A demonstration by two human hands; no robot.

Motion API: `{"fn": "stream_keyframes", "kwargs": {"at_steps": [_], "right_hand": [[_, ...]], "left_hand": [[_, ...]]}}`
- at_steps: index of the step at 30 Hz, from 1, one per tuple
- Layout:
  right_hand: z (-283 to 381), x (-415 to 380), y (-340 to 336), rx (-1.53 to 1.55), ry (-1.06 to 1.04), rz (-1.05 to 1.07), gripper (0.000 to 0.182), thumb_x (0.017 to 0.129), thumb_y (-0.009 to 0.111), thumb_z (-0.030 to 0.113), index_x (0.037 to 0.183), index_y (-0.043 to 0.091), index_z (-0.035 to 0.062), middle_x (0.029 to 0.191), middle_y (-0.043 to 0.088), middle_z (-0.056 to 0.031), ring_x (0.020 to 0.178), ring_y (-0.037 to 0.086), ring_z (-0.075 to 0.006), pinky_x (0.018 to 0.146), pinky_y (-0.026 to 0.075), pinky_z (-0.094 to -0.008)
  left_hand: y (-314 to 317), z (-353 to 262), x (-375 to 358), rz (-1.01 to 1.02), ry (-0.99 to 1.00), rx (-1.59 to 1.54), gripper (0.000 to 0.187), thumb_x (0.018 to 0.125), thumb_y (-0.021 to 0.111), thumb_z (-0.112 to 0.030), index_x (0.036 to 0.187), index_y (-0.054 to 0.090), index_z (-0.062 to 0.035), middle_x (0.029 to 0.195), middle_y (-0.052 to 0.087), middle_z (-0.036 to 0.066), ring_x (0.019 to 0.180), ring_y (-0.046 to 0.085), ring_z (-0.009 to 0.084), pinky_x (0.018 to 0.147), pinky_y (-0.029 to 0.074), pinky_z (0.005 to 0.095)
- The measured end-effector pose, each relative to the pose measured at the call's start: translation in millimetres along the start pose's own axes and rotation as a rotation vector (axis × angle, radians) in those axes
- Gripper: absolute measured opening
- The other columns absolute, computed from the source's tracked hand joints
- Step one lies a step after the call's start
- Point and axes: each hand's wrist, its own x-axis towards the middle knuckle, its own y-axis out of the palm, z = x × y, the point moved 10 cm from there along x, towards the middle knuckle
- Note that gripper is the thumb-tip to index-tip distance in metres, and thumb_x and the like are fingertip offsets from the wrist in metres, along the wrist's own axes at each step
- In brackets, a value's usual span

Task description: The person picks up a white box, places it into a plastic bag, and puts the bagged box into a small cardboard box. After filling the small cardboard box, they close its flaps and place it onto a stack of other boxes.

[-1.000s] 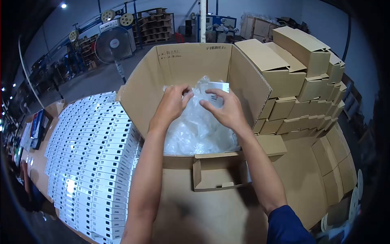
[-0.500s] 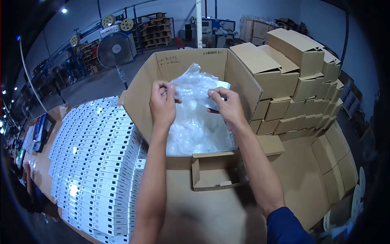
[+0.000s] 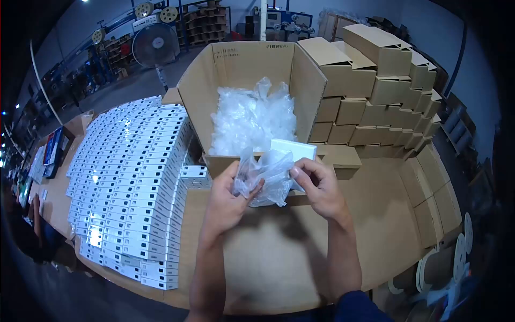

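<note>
A crumpled clear plastic bag (image 3: pixel 271 177) hangs between my hands, just in front of the large carton (image 3: pixel 252 61). The fingers of my left hand (image 3: pixel 225 203) are closed on the bag's left side. My right hand (image 3: pixel 320 188) pinches a flat white box (image 3: pixel 294 147) between thumb and fingers, at the bag's right edge. The bag covers the lower left part of this box, while its top edge sticks out above. Behind my hands, the carton holds a heap of clear plastic bags (image 3: pixel 252 118).
Rows of stacked white boxes (image 3: pixel 129 177) cover the table's left side. Brown cardboard boxes (image 3: pixel 370 91) are piled at the back right, with a low brown box (image 3: pixel 343 156) before them. A standing fan (image 3: pixel 155 45) is beyond the table.
My hands have come back from over the carton to the space in front of it, bringing the bag and white box along. The view has tipped downward.
</note>
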Motion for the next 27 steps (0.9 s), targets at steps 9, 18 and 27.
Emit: {"fn": "stream_keyframes", "kwargs": {"at_steps": [9, 18, 27], "right_hand": [[-53, -121, 48, 0.201, 0.264, -0.025, 0.023, 0.097, 0.074, 0.019, 0.098, 0.073, -0.0041, 0.102, 0.062, -0.0107, 0.096, 0.059, -0.0175, 0.086, 0.048, -0.0331], [-45, -169, 51, -0.018, 0.319, -0.085, 0.018, 0.092, 0.075, 0.013, 0.096, 0.073, -0.0046, 0.105, 0.065, -0.0235, 0.094, 0.067, -0.0351, 0.085, 0.052, -0.0399], [-40, -183, 53, -0.171, 0.284, 0.078, 0.018, 0.093, 0.072, 0.014, 0.102, 0.075, -0.0019, 0.114, 0.064, -0.0255, 0.101, 0.067, -0.0414, 0.09, 0.053, -0.0453]], "left_hand": [[-10, 68, -86, -0.334, 0.004, -0.329, 0.027, 0.095, 0.076, -0.006, 0.118, 0.063, 0.0015, 0.108, 0.07, 0.008, 0.094, 0.066, 0.0115, 0.082, 0.053, 0.0233], [16, -43, -136, -0.317, 0.512, 0.868, 0.033, 0.078, 0.082, -0.002, 0.107, 0.066, -0.0008, 0.106, 0.067, 0.014, 0.104, 0.063, 0.0301, 0.09, 0.05, 0.04], [46, 7, -115, 0.038, 0.397, 0.819, 0.016, 0.083, 0.085, -0.009, 0.091, 0.071, -0.0036, 0.067, 0.062, 0.006, 0.058, 0.061, 0.0196, 0.055, 0.047, 0.0324]]}}
